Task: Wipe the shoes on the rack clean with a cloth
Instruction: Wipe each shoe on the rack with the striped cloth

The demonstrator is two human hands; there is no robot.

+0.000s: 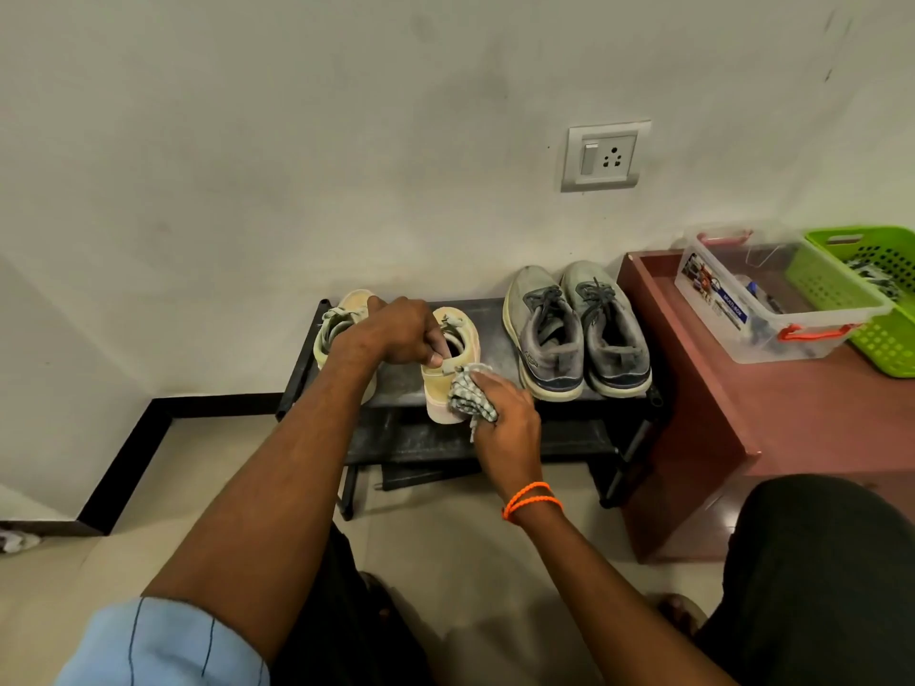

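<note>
A low black shoe rack [495, 334] stands against the wall. On its top shelf a pair of beige shoes sits at the left: one [341, 319] behind my arm, the other [453, 363] nearer the middle. My left hand [396, 334] grips the collar of the middle beige shoe, fingers inside its opening. My right hand [500, 418] holds a grey checked cloth [470, 396] bunched against that shoe's heel side. A pair of grey sneakers [577, 329] stands at the shelf's right end, untouched.
A reddish-brown cabinet [742, 418] adjoins the rack's right side, carrying a clear plastic box [772, 299] with orange latches and a green basket [871, 294]. A wall socket [605, 156] is above the rack. My knees and feet fill the lower foreground on the tiled floor.
</note>
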